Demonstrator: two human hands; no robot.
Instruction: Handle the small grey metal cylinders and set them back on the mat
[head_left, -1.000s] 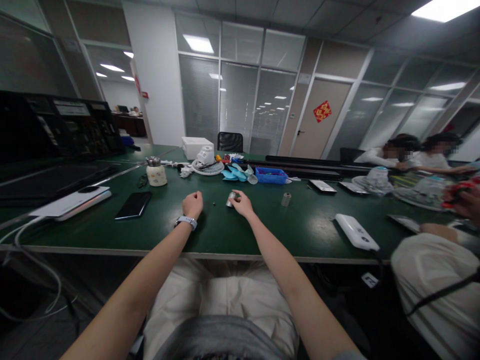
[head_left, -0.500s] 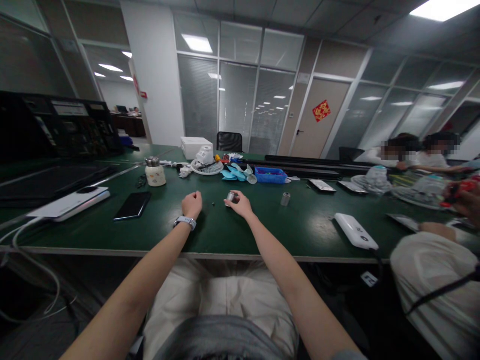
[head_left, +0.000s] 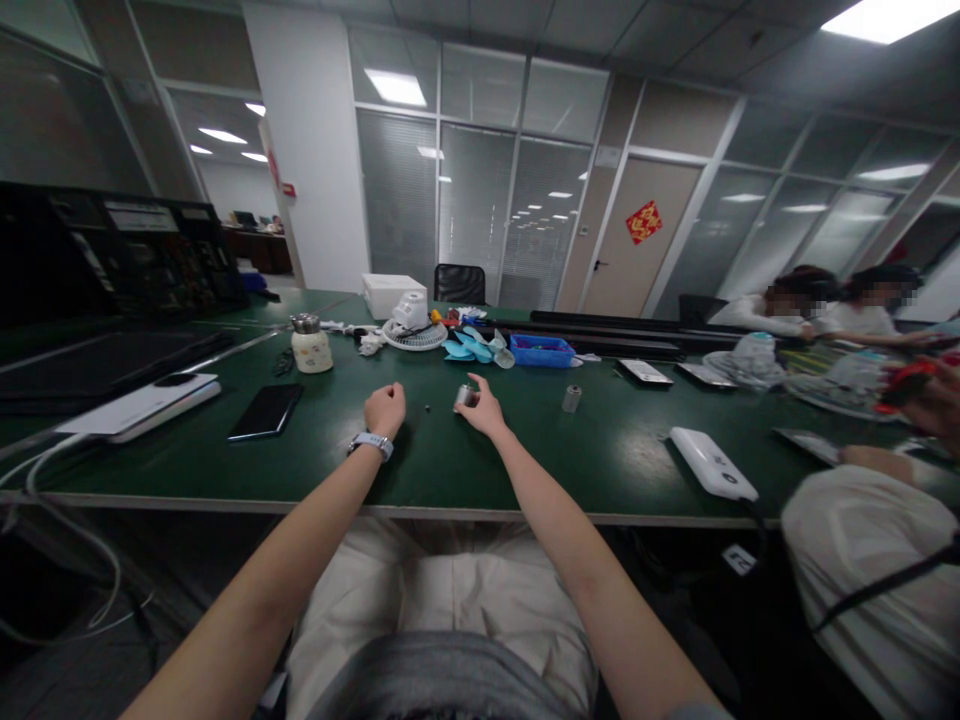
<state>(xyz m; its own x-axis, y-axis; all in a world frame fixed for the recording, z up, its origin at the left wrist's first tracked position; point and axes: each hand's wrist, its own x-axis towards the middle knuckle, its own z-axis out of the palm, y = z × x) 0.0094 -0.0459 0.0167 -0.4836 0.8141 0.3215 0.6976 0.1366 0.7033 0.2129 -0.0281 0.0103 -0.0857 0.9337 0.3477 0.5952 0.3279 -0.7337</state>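
My right hand (head_left: 483, 408) holds a small silver metal cylinder (head_left: 463, 397) just above or on the green table, with the thumb against its near side. The index finger is raised by its top; the other fingers are partly hidden. My left hand (head_left: 385, 410), with a watch (head_left: 371, 444) on the wrist, is curled closed near the table. What its fingers hold, if anything, is hidden. Between the two hands lies a tiny dark piece (head_left: 427, 408). A second, similar metal cylinder (head_left: 571, 399) stands upright to the right of my right hand.
Fan parts lie at the back: a white fan body (head_left: 410, 325), blue blades (head_left: 470, 346) and a blue tray (head_left: 541, 351). A phone (head_left: 265, 411) and a flask (head_left: 311, 345) are at left. A white power bank (head_left: 712, 463) lies right, near a co-worker's sleeve (head_left: 862, 540).
The metal cylinder in my right hand has shifted slightly right, and the index finger has lifted a little off its top. My left hand has stayed in place.
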